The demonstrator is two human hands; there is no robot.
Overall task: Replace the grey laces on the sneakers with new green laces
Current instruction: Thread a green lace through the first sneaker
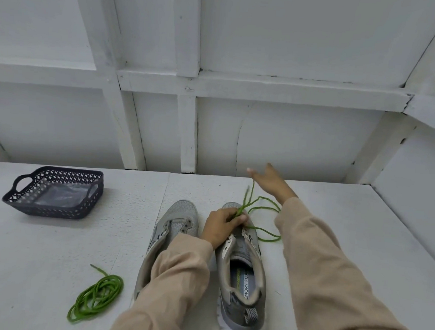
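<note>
While tight around green lace (242, 210), left hand (221, 227)

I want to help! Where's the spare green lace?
The spare green lace lies coiled on the white table, lower left in the head view, beside the unlaced grey sneaker, nearer than the basket.

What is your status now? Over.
Left hand grips green lace at right-side sneaker's toe eyelets. Right hand raised, lace runs to it, grip unclear. Other sneaker unlaced. Nothing in the way.
</note>
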